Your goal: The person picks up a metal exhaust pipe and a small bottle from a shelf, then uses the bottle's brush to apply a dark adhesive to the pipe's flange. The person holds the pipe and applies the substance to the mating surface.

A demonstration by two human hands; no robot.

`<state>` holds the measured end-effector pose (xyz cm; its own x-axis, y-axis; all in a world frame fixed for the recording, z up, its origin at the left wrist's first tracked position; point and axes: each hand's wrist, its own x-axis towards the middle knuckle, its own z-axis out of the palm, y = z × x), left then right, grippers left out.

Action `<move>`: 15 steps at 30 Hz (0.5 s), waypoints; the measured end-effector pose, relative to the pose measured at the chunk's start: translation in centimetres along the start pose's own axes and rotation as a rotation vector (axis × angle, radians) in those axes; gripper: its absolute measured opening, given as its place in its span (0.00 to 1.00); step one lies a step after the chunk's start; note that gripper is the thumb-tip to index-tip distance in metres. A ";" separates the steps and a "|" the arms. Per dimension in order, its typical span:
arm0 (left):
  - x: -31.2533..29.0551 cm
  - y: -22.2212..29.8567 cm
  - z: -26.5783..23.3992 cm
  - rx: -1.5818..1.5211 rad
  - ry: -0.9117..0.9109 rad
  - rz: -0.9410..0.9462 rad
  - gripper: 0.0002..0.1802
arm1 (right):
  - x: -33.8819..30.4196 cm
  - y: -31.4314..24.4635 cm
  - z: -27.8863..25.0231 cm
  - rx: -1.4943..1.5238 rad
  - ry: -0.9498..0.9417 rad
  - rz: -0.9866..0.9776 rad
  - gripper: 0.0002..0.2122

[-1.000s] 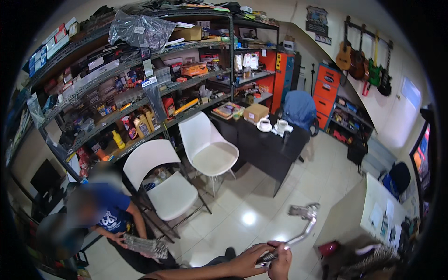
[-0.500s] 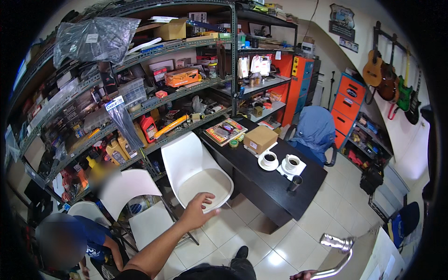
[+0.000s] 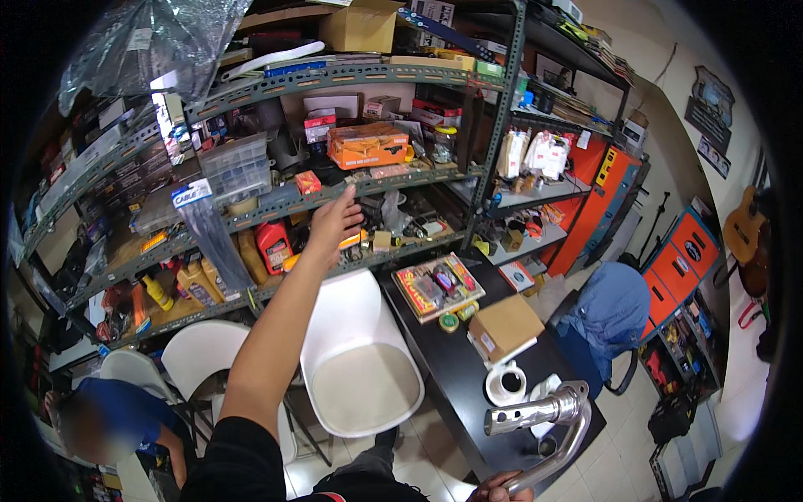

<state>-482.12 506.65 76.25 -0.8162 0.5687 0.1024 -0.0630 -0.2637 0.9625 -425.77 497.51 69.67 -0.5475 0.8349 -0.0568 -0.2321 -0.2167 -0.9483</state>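
My left hand [image 3: 337,222] reaches out in front of the steel shelving with fingers stretched and nothing in them. Behind it are an orange box [image 3: 368,148] and a small red box [image 3: 308,181] on the middle shelf; whether the fingertips touch the shelf edge I cannot tell. Low at the right, my right hand [image 3: 503,489] is closed around a shiny bent exhaust pipe [image 3: 572,439], whose holed end piece [image 3: 527,416] points left over the dark desk. Part of that hand is cut off by the lower edge.
A white chair [image 3: 364,393] stands below my left arm. The dark desk [image 3: 431,356] carries magazines [image 3: 437,287], a cardboard box [image 3: 505,326] and a white cup [image 3: 505,385]. Another person in a blue shirt [image 3: 138,406] is at the lower left. A jacket-draped chair [image 3: 611,309] stands beyond the desk.
My left hand has moved up and forward from above the white chair to the shelving. The exhaust pipe has come left, over the desk, in my right hand. The view has shifted closer to the shelves.
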 end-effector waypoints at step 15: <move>27.6 0.3 11.2 -0.830 0.714 -0.091 0.43 | 19.7 0.0 9.6 -0.012 0.006 0.022 0.21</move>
<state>-498.18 531.00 82.22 -0.9164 0.1012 -0.3874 -0.2884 -0.8380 0.4632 -444.31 509.12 71.55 -0.5472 0.8332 -0.0793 -0.2103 -0.2286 -0.9505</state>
